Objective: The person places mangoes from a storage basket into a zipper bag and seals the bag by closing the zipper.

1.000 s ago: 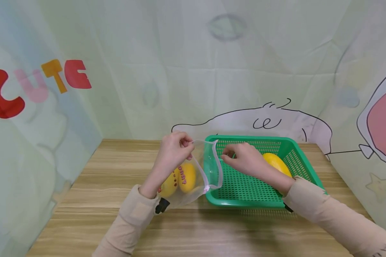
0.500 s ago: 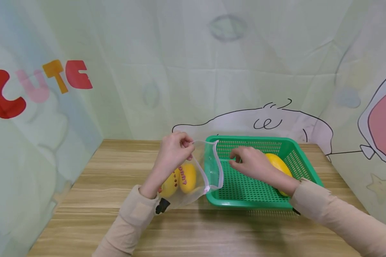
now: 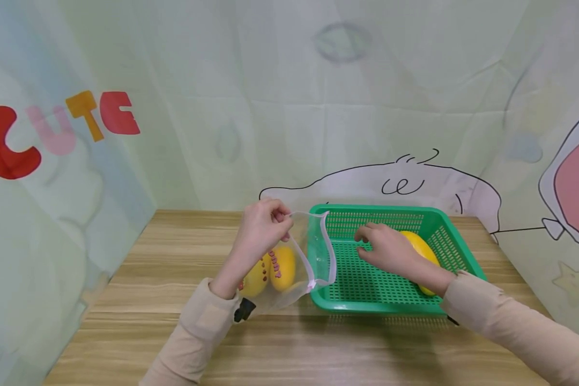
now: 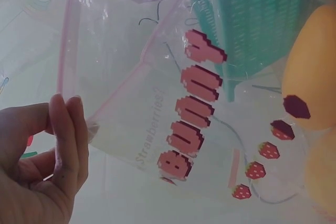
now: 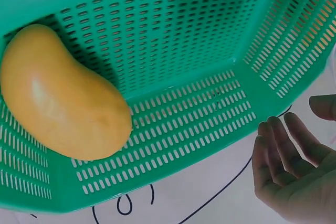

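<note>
My left hand pinches the upper edge of a clear zip bag printed with "BUNNY" and strawberries. Its mouth gapes toward the right. Two yellow mangoes lie inside the bag, low down. Over the green plastic basket hangs my right hand, fingers loosely bent and holding nothing. One more mango rests in the basket, at its right end in the head view, partly hidden behind the right hand and wrist.
Basket and bag stand side by side on a wood-grain table. Behind them hangs a pale printed cloth with cartoon drawings and red and orange letters.
My right hand has drawn back to the right, away from the bag's mouth and further over the basket. The left hand keeps its hold on the bag.
</note>
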Tool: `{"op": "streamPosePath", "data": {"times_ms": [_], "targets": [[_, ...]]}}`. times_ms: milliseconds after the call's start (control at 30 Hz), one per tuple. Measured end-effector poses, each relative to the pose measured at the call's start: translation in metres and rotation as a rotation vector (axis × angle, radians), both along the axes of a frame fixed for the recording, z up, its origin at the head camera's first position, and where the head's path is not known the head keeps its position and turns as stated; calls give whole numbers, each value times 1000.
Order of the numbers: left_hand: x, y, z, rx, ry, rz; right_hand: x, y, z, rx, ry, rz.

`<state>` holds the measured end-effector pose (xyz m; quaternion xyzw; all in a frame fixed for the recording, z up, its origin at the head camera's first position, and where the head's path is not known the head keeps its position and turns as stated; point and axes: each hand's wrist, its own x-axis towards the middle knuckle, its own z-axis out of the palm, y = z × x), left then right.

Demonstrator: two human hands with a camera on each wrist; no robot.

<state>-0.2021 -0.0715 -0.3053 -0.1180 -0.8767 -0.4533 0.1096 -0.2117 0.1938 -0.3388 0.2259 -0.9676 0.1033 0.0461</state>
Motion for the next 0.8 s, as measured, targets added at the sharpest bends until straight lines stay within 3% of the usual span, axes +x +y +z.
{"op": "streamPosePath", "data": {"times_ms": [300, 800], "targets": [[1, 0, 0, -6, -6, 1, 0, 8, -6, 123, 22, -17], [0, -2, 0, 1, -4, -4, -5, 27, -16, 222, 79, -18]]}}
